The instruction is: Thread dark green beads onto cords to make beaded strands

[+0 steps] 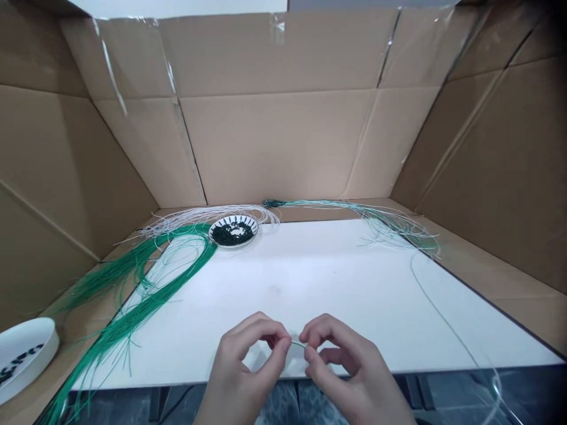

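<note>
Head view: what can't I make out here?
- Thin strand: ends hidden by the fingertips of the left hand and right hand.
- White bowl: cut off by the left edge.
- Green strands: near ends cut off by the bottom edge.
- Dark pieces in the patterned dish: too small to count.
- Pale line, lower right: blurred.

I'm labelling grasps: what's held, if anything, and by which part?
A thin, pale green, wire-like strand, at the fingertips of the left hand and right hand, either side of its short visible stretch. No end shows.
</note>
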A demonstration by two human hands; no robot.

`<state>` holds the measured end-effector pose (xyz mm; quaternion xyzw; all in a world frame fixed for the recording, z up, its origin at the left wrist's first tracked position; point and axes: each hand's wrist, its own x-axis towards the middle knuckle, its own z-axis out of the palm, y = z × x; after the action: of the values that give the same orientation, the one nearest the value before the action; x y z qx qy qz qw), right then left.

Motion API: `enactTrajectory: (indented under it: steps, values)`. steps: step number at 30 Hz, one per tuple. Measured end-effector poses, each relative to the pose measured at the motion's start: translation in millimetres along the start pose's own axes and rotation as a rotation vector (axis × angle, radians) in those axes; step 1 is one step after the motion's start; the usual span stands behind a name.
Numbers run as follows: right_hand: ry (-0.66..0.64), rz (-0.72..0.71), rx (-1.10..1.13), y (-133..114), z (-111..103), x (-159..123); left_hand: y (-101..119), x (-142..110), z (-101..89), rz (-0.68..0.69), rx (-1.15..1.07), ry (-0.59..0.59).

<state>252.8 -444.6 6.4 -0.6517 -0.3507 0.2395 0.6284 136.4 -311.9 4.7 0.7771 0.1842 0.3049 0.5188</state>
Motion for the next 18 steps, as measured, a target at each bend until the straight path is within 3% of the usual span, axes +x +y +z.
enactTrajectory:
  steps: [2, 5, 9, 12, 15, 18]
  values:
    - [0.002, 0.063, 0.1, 6.4, 2.1, 2.1, -3.5, 2.0, 4.4, -0.013, -0.002, 0.017]
    - [-0.006, 0.144, 0.217, 14.1, 0.9, 4.7, -2.9, 5.2, 8.4, 0.001, 0.022, -0.054]
    - [0.189, 0.114, 0.161, 26.7, -12.8, 9.6, 4.0, 24.8, -0.2, 0.035, 0.143, -0.214]
    - [0.324, 0.105, 0.128, 46.2, -28.0, 14.3, -5.3, 70.1, -20.2, -0.006, 0.537, -0.158]
    - [0.373, 0.131, 0.178, 69.0, -38.7, 18.4, -32.6, 136.9, -41.3, -0.068, 0.745, -0.031]
    - [0.385, 0.138, 0.193, 83.6, -42.1, 21.1, -62.2, 196.1, -54.2, -0.12, 0.929, -0.009]
